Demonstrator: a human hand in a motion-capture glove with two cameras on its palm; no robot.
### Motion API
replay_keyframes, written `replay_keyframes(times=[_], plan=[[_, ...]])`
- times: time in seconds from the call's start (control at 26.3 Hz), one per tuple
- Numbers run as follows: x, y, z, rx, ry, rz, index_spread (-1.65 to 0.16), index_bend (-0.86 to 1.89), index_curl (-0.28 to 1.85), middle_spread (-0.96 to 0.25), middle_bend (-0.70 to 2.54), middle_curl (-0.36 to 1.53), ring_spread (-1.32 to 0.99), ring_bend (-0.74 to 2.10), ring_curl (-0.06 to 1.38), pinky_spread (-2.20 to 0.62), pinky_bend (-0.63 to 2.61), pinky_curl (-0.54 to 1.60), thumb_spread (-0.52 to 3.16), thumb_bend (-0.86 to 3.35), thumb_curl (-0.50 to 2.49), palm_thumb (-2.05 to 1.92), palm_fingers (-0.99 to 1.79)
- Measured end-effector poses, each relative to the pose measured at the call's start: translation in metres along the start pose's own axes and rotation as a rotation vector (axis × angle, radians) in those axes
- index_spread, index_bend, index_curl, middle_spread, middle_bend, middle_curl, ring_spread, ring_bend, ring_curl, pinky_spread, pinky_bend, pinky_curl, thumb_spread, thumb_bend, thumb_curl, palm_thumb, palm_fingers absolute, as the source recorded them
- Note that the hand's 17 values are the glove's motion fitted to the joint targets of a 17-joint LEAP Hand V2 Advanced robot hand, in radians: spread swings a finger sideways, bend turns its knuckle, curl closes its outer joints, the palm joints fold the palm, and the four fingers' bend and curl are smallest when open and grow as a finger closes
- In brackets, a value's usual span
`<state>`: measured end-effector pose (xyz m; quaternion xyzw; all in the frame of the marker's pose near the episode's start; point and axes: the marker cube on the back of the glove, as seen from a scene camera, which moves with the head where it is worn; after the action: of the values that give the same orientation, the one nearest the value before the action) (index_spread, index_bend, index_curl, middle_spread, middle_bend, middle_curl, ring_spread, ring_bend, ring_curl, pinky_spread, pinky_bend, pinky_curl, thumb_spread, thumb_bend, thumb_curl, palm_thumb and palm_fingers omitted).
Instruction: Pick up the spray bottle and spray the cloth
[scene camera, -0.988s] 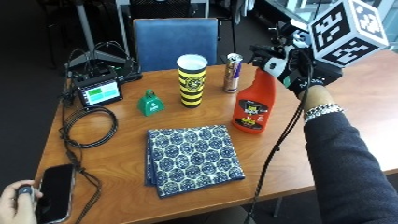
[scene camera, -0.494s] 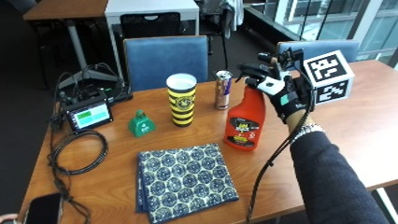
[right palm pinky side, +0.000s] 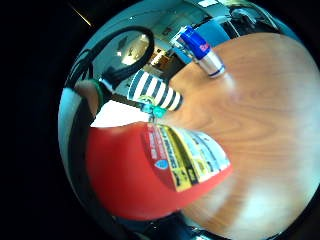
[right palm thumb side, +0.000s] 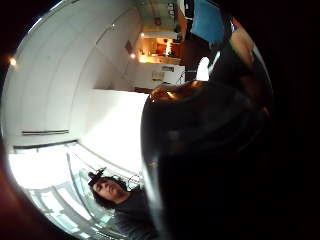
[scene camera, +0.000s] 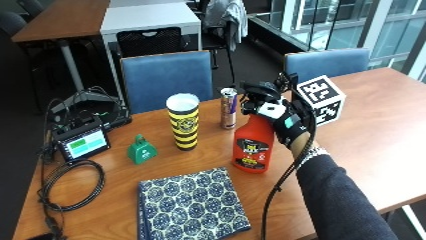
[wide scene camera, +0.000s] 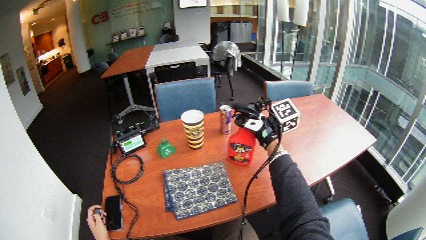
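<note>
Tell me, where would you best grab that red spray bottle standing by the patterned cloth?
At the narrow neck under the black spray head, coming from the side away from the cloth. The spray bottle stands upright, with a wide body tapering upward, so fingers probably wrap the neck best and reach the trigger. The gloved right hand already holds it there.

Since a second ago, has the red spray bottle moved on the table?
No. The spray bottle stands as before, just in front of the can, gloved hand gripping its head; only the camera shifted.
</note>
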<state>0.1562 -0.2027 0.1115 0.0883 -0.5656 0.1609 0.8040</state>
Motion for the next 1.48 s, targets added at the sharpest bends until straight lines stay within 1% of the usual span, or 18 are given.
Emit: replay_keyframes(times=[0.19, 0.3, 0.61, 0.87, 1.1, 1.29, 1.48], plan=[[-0.006, -0.005, 0.0, -0.033, -0.03, 0.048, -0.34, 0.2, 0.27, -0.27, 0.41, 0.44, -0.25, 0.54, 0.4, -0.13, 0.23, 0.35, 0.66, -0.02, 0.47, 0.97, 1.22], [-0.015, -0.008, 0.001, -0.041, -0.004, 0.059, -0.33, 0.19, 0.29, -0.27, 0.38, 0.44, -0.26, 0.52, 0.4, -0.19, 0.31, 0.37, 0.57, -0.02, 0.5, 1.0, 1.27], [-0.055, -0.032, 0.006, -0.013, 0.072, -0.004, -0.33, 0.23, 0.36, -0.28, 0.46, 0.48, -0.28, 0.51, 0.41, -0.3, 0.35, 0.38, 0.38, -0.03, 0.57, 0.99, 1.36], [-0.063, -0.017, 0.001, 0.1, 0.095, -0.067, -0.34, 0.25, 0.41, -0.27, 0.5, 0.5, -0.29, 0.54, 0.43, -0.32, 0.36, 0.38, 0.3, -0.03, 0.61, 0.99, 1.37], [-0.066, -0.018, 0.001, 0.11, 0.101, -0.093, -0.34, 0.26, 0.44, -0.27, 0.53, 0.51, -0.29, 0.56, 0.45, -0.33, 0.37, 0.39, 0.26, -0.03, 0.64, 0.98, 1.37], [-0.048, -0.017, 0.006, 0.055, 0.082, -0.045, -0.34, 0.26, 0.46, -0.27, 0.54, 0.51, -0.29, 0.57, 0.45, -0.34, 0.38, 0.39, 0.24, -0.03, 0.66, 0.97, 1.36], [-0.03, -0.014, -0.006, -0.005, 0.076, 0.041, -0.34, 0.25, 0.48, -0.26, 0.55, 0.51, -0.28, 0.56, 0.45, -0.32, 0.39, 0.39, 0.23, -0.03, 0.68, 0.97, 1.34]])
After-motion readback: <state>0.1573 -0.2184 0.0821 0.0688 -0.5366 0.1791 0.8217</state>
